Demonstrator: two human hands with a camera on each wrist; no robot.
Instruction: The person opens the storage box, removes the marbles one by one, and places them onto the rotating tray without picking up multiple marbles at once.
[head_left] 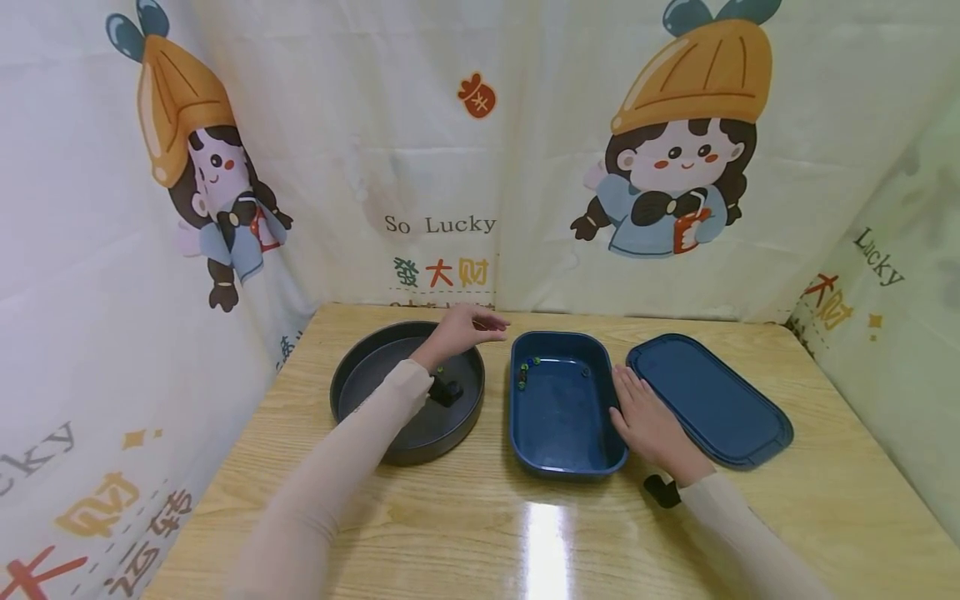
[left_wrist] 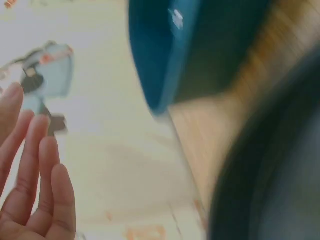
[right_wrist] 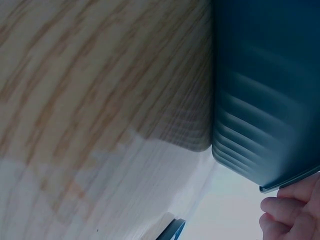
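Blue box [head_left: 566,425], toward the table's [head_left: 435,533] far edge, beside the dark round pan [head_left: 371,367]: best kept steady. Right hand [head_left: 647,425]: fingers straight along the box's right rim; light pressure should suffice. Left hand [head_left: 463,331]: fingers loosely extended near the box's far-left corner, nothing visibly held; a fingertip pinch should suit. Appearance: box deep, round-cornered; beads [head_left: 522,377] tiny, green, blue and dark, mostly inside that corner.

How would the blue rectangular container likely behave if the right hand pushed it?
The blue rectangular container is probably stiff, as its walls stand straight. Its low, broad shape suggests sliding rather than tipping. The marbles inside look round, so they may roll.
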